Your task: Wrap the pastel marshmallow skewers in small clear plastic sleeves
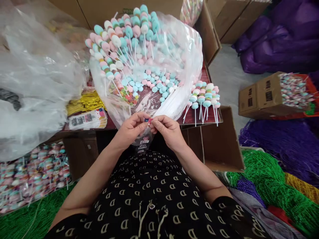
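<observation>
Plastic printed bag (144, 142), hands (133, 128) close together pinching its half-hidden top, lettering (143, 146) illegible

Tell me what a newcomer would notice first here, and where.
Probably the skewers of pink, blue and white pieces, bunched at the upper left of a big clear plastic bag near the top centre. Just below the bag, mid-picture, the left hand and right hand pinch a small colourful piece. Bright green strands at the lower right and purple sacks at the upper right also stand out.
</observation>
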Available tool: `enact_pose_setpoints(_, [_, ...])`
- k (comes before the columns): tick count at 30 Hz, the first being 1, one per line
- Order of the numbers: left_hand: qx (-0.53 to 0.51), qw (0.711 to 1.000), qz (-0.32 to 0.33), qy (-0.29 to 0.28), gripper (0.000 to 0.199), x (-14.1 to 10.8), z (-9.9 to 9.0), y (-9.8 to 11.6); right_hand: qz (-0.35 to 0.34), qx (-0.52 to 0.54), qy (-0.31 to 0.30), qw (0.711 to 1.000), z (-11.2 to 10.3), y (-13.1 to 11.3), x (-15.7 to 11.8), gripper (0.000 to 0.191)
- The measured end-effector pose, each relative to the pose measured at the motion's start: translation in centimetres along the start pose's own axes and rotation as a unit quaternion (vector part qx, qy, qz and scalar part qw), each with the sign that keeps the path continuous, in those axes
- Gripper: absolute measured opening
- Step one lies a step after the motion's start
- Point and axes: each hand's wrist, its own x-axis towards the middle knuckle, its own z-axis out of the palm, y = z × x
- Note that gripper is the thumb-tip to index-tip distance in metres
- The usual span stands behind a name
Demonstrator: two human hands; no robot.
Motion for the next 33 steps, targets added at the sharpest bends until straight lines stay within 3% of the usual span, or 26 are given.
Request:
enact_pose_setpoints(2, [-0.051,0.998,-0.016,0.022,0.027,0.3,0.4,-0.4,-0.010,0.004,0.019,1.000,0.8,0.8,0.4,0.034])
enact_pose_setpoints(6, [-0.115,0.989,0.013,0.097,0.027,0.5,0.7,-1.3,-0.039,0.003,0.057,0.998,1.7,2.4,1.0,0.028])
enact_pose_setpoints(9, [-0.092,0.994,0.004,0.052,0.026,0.4,-0.1,-1.7,-0.011,-0.025,-0.014,1.000,0.9,2.5,1.0,0.043])
enact_pose_setpoints(11, [-0.075,0.997,-0.013,0.019,0.026,0.4,-0.6,-1.8,0.009,-0.029,-0.048,0.998,0.3,2.2,1.2,0.042])
enact_pose_setpoints(13, [-0.074,0.997,-0.015,0.022,0.033,0.5,-0.9,-1.8,0.018,-0.031,-0.030,0.999,-0.1,1.9,1.4,0.036])
enact_pose_setpoints(15, [-0.079,0.996,-0.012,0.031,0.045,0.6,-0.9,-1.6,0.009,-0.045,0.026,0.999,-0.3,1.8,1.7,0.035])
enact_pose_setpoints(17, [-0.068,0.997,-0.035,0.005,0.056,0.4,-0.9,-1.4,-0.015,-0.064,0.080,0.995,-0.3,1.9,1.9,0.037])
enact_pose_setpoints(20, [-0.008,0.995,-0.091,-0.030,0.043,0.0,-1.1,-1.4,-0.048,-0.078,0.115,0.989,-0.4,2.1,1.9,0.039])
enact_pose_setpoints(25, [0.070,0.994,-0.069,0.055,0.037,-0.2,-1.8,-1.5,-0.046,-0.073,0.112,0.990,-0.5,2.3,1.6,0.044])
enact_pose_setpoints(30, [0.211,0.977,-0.022,0.023,0.039,0.3,-1.5,-0.4,0.008,0.026,0.025,0.999,-0.5,2.0,1.8,0.044])
enact_pose_setpoints(33, [0.191,0.981,-0.035,-0.009,0.037,0.4,-1.2,-0.1,0.005,0.027,0.065,0.998,-0.7,2.0,1.9,0.040])
